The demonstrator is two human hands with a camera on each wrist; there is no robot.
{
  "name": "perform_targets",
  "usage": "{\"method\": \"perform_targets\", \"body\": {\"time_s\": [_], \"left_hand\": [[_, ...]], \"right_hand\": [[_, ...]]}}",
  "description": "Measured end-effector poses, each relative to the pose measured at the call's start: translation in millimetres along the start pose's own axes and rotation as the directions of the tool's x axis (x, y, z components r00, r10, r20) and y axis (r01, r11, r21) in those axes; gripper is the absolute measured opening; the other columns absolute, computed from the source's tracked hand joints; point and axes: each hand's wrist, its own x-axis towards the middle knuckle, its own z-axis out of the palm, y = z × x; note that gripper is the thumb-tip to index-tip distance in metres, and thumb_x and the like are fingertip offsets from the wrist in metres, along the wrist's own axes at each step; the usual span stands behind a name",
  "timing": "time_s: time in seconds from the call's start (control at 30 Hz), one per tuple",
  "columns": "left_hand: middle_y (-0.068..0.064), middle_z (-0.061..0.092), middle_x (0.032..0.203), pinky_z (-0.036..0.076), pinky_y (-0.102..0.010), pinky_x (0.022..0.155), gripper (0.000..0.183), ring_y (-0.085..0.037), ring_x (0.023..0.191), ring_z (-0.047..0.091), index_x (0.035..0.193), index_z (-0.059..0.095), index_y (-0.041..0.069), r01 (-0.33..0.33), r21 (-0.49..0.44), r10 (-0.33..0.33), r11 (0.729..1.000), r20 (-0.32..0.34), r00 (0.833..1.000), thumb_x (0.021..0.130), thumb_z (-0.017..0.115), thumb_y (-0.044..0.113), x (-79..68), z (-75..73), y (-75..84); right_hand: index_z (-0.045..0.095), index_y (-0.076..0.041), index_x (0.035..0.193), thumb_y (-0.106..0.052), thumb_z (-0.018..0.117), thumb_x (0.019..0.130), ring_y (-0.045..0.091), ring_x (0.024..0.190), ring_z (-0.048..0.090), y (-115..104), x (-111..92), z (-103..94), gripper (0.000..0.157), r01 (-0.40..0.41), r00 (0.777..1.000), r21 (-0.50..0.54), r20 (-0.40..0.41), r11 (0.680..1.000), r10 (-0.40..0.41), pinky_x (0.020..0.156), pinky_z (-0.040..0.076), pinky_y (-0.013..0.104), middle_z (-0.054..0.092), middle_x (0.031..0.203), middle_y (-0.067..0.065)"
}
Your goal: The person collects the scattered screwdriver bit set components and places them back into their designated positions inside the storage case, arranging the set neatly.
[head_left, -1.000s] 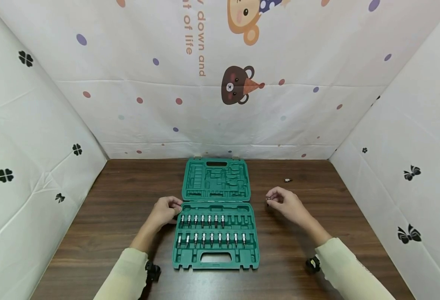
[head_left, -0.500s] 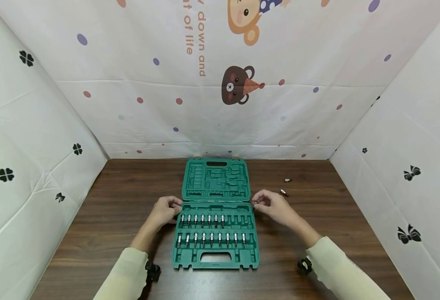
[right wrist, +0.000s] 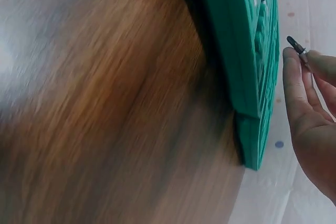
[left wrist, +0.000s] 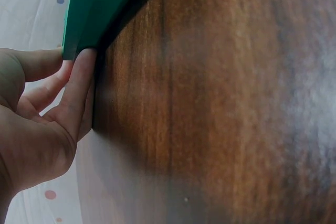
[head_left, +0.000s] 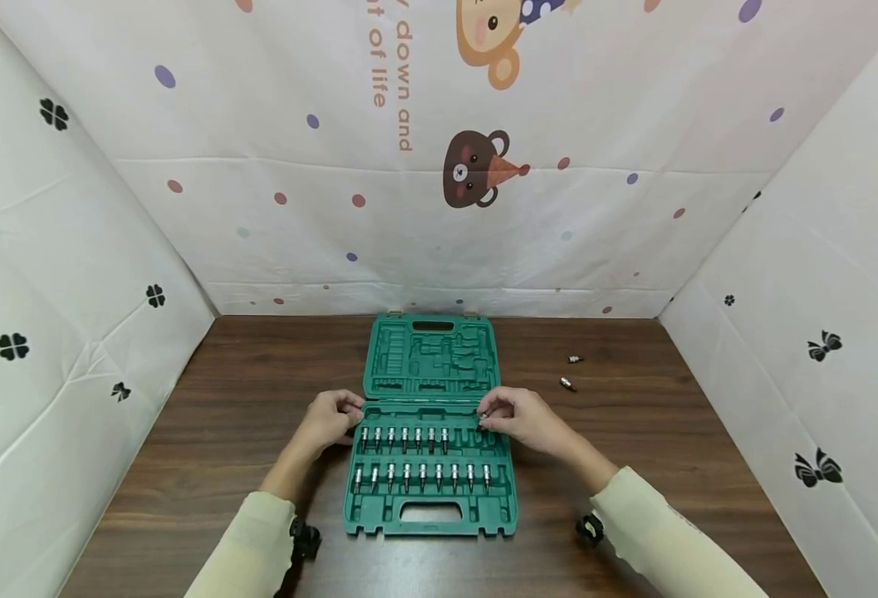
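Observation:
An open green socket case (head_left: 463, 453) lies on the table, with two rows of silver bit sockets (head_left: 423, 474) standing in its slots. My left hand (head_left: 328, 419) grips the case's left edge by the hinge; in the left wrist view the thumb is against the green wall and the fingers are tucked at its lower side. Over the vacant slots at the right end of the upper row is my right hand (head_left: 521, 418). Between its thumb and fingertips it pinches a bit socket (right wrist: 296, 45), whose dark tip points out past the fingers in the right wrist view.
Two loose bit sockets lie to the right of the case, one farther back (head_left: 575, 360) and one nearer (head_left: 567, 384). The case lid (head_left: 394, 353) lies folded back toward the patterned rear wall (head_left: 296, 249). Similar sheets stand on both sides of the brown wooden table (head_left: 244, 374).
My right hand has moved left from the table to over the case with a bit socket. A second loose socket, earlier near the right hand, now shows on the table. The left hand stays put.

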Motion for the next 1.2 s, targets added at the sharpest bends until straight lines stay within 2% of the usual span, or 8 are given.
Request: {"method": "perform_targets", "body": {"time_s": [0.37, 0.67, 0.9, 1.2], "left_hand": [[-0.016, 0.062, 0.101, 0.064, -0.040, 0.069, 0.018, -0.024, 0.087, 0.065, 0.118, 0.066, -0.004, -0.008, -0.030, 0.009, 1.000, 0.036, 0.999, 0.102, 0.060, 0.001, 0.6, -2.8, -0.8], [-0.013, 0.062, 0.098, 0.064, -0.040, 0.068, 0.017, -0.023, 0.086, 0.064, 0.116, 0.067, -0.003, -0.016, -0.032, 0.017, 0.999, 0.028, 0.999, 0.101, 0.061, 0.003, 2.0, -2.4, -1.6], [-0.014, 0.064, 0.101, 0.064, -0.040, 0.068, 0.019, -0.022, 0.086, 0.066, 0.118, 0.067, -0.004, -0.033, -0.026, 0.034, 0.999, 0.031, 0.999, 0.101, 0.061, 0.003, 1.3, -4.2, -2.9], [-0.013, 0.064, 0.101, 0.064, -0.038, 0.065, 0.019, -0.020, 0.083, 0.065, 0.117, 0.068, -0.003, -0.023, -0.025, 0.023, 0.999, 0.027, 0.999, 0.100, 0.062, 0.003, 1.8, -4.8, -2.7]], "right_hand": [[0.071, -0.009, 0.109, -0.009, 0.073, 0.097, 0.011, 0.089, 0.070, -5, 10, 14.6, 0.012, 0.005, 0.999, -0.124, 0.053, 0.992, 0.002, 0.075, 0.060, 0.023, 0.072, 0.098, -0.002], [0.073, -0.009, 0.106, -0.009, 0.073, 0.097, 0.008, 0.089, 0.067, -10, 11, 19.1, 0.009, 0.028, 0.998, -0.222, 0.067, 0.975, -0.013, 0.076, 0.058, 0.022, 0.072, 0.097, -0.004], [0.075, -0.011, 0.104, -0.012, 0.073, 0.097, 0.007, 0.088, 0.067, -10, 16, 24.3, 0.007, 0.058, 0.996, -0.257, 0.077, 0.965, -0.040, 0.077, 0.058, 0.022, 0.073, 0.096, -0.005], [0.075, -0.014, 0.101, -0.013, 0.075, 0.096, 0.004, 0.084, 0.064, -8, 22, 33.9, 0.005, 0.126, 0.991, -0.367, 0.085, 0.922, -0.102, 0.074, 0.056, 0.022, 0.071, 0.095, -0.005]]}}
